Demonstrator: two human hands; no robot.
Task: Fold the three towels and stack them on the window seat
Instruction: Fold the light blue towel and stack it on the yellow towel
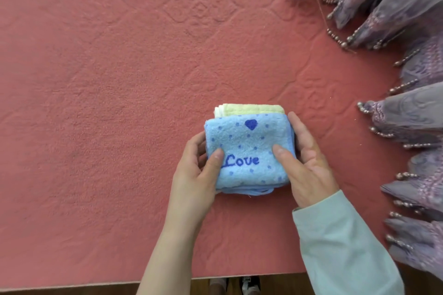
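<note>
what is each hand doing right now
Left hand: holding the blue towel by its left edge, thumb on top.
Right hand: holding its right edge, thumb on top.

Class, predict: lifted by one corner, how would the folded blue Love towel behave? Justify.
Probably floppy: the blue towel is soft terry, and loose layers show at its near edge, so it would likely unfold. Its fuzzy pile should grip the yellow towel beneath.

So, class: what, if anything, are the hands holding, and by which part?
The folded blue towel, by its side edges: left hand on the left edge, right hand on the right, thumbs on top.
</note>
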